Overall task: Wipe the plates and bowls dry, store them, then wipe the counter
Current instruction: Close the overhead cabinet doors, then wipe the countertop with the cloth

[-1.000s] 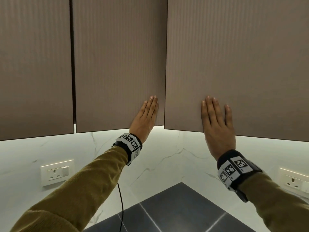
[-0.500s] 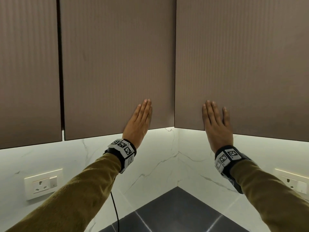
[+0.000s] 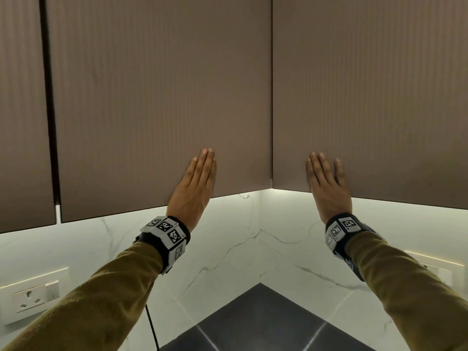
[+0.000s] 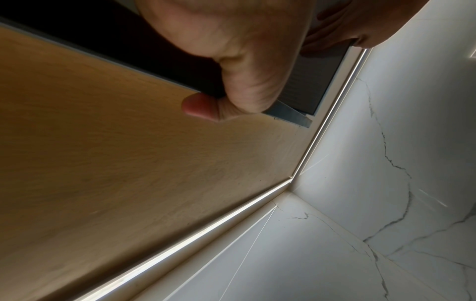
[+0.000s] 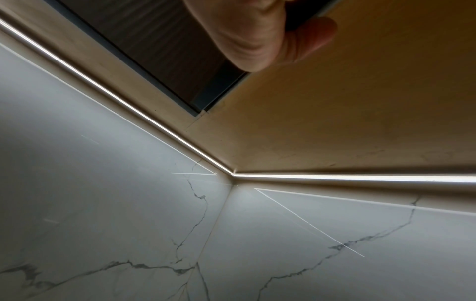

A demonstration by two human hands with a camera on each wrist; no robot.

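No plates, bowls or cloth are in view. Two brown ribbed wall-cabinet doors meet in a corner, the left door [image 3: 157,97] and the right door [image 3: 367,97], and both look closed. My left hand [image 3: 195,183] lies flat on the lower right part of the left door, fingers straight and together. Its thumb [image 4: 198,108] reaches under the door's bottom edge. My right hand [image 3: 326,186] presses flat on the lower left part of the right door. That hand [image 5: 244,40] also has its thumb below the door's edge. Neither hand holds anything.
Below the cabinets are white marble wall panels [image 3: 228,249], lit by a light strip. The dark tiled counter corner [image 3: 260,323] lies at the bottom. Wall sockets sit at the left [image 3: 33,297] and the right [image 3: 435,267]. A thin black cable [image 3: 152,328] hangs by my left sleeve.
Both hands have stayed flat on the same spots of the doors. Only the head view has shifted a little.
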